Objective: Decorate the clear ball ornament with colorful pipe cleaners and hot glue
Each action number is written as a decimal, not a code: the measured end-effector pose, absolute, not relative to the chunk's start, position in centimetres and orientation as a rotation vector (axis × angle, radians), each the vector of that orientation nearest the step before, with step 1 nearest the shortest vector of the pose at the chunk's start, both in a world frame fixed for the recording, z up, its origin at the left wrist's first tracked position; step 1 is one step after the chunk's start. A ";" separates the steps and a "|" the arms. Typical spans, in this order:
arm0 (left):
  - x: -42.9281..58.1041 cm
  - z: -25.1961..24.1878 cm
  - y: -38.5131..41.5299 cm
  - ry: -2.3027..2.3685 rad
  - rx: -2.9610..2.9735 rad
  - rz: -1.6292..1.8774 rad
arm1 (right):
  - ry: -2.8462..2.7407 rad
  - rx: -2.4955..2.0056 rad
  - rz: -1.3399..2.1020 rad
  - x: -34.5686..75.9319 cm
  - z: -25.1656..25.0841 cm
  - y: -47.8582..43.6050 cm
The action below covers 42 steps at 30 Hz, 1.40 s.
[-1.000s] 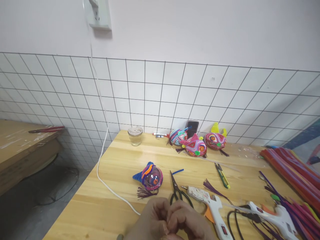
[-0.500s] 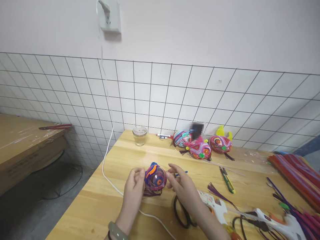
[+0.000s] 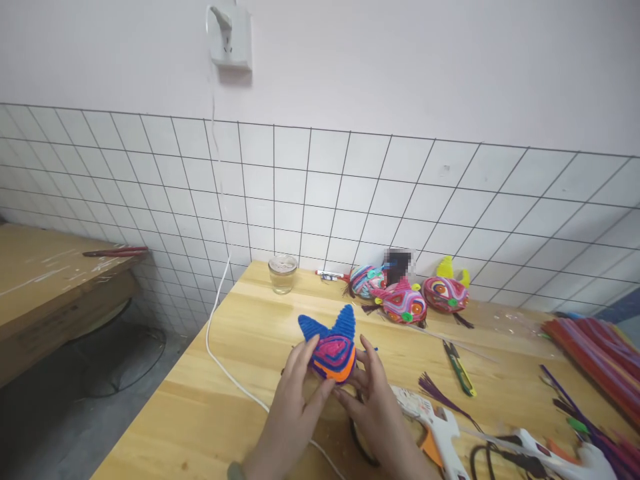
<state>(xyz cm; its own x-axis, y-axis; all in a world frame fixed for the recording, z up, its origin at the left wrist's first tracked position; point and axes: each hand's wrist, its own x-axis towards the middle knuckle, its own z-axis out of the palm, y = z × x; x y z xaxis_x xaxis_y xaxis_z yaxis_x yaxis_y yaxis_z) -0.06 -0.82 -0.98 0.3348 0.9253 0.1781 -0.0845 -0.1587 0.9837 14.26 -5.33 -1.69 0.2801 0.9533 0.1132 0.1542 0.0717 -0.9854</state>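
Observation:
Between my two hands is a small fish ornament wound from pipe cleaners in blue, pink, purple and orange. Its two blue tail points stick up and away from me. My left hand grips the left side, thumb at the lower front edge. On the right side, my right hand curls its fingers and thumb around the fish. The fish's underside is hidden by the hands, and its eye is out of sight.
Finished-looking pipe-cleaner fish sit by the wall. A glass of liquid stands at the back left. To the right lie green-and-yellow thread snips, a white glue gun and bundled pipe cleaners. A white cord crosses the table.
The fish has turned so its blue tail points away and its eye no longer shows. My right hand has closed in on it. The camera view has shifted slightly left.

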 end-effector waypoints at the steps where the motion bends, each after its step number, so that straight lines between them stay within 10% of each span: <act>1: 0.1 -1.0 -1.1 0.807 1.393 1.091 | -1.121 -1.354 0.839 14.3 -1.9 -5.6; 26: 1.9 -0.8 -0.6 0.743 0.978 1.157 | -1.459 -1.766 0.152 20.1 -1.3 -11.6; 42: 2.2 -1.8 0.4 0.831 0.886 1.259 | -1.277 -2.594 0.478 24.4 -2.8 -16.8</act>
